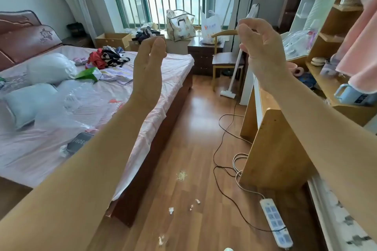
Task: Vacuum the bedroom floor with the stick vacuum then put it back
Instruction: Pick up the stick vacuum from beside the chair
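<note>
Nothing is done yet, as far as I can judge. My left hand [148, 63], at the centre of the frame, is edge-on with its fingers straight and together, holding nothing. My right hand [259, 47], upper right of centre, has loosely curled fingers, and I see nothing in them. The stick vacuum [235, 71] stands untouched beyond my right hand, beside the chair [224, 61]. Crumbs [181, 175] and paper scraps [171, 210] lie on the floor [193, 128] at lower centre, near the power strip [275, 223]. Fetching, vacuuming and returning all remain.
</note>
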A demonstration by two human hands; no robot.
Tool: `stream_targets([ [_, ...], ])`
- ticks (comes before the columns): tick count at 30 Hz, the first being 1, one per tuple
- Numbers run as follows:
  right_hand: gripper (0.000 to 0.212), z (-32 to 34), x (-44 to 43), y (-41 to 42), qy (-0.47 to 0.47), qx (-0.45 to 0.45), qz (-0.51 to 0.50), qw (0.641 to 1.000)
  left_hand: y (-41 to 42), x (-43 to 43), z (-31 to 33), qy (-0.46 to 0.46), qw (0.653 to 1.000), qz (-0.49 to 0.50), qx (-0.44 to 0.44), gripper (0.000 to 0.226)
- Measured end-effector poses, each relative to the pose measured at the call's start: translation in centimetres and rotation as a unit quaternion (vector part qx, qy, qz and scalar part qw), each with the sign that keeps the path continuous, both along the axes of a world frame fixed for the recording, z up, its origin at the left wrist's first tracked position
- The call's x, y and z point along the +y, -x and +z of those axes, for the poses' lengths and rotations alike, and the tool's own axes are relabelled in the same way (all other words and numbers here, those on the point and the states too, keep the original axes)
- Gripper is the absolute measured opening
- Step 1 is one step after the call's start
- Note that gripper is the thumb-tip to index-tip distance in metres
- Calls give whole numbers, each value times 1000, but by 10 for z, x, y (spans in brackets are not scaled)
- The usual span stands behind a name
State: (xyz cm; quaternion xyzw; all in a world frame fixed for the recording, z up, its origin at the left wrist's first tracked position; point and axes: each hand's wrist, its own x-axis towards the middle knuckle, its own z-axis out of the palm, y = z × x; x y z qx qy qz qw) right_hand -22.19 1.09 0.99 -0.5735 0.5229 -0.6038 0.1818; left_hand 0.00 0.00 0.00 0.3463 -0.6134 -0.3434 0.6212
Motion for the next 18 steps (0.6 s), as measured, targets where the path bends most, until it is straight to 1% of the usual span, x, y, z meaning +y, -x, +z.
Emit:
stream_targets([
  [2,29,-2,-11,13,-6,-3,-9,1000,15,-13,-4,-14,1000,6,-7,19],
  [6,24,-6,-47,46,-26,-24,-3,999,52,-52,-7,-37,999,0,-5,20],
  [8,19,-4,-67,62,-22,-31,-3,999,69,-73,-3,-30,1000,-3,-6,20],
  [11,20,1,-99,86,-22,-34,-5,999,97,-106,2,-27,1000,-1,-1,23],
  [14,16,3,-127,104,-26,-31,-9,999,121,-134,7,-23,1000,-7,6,28],
  [18,21,3,-159,123,-25,-47,-6,999,145,-167,10,-16,1000,-14,9,30],
])
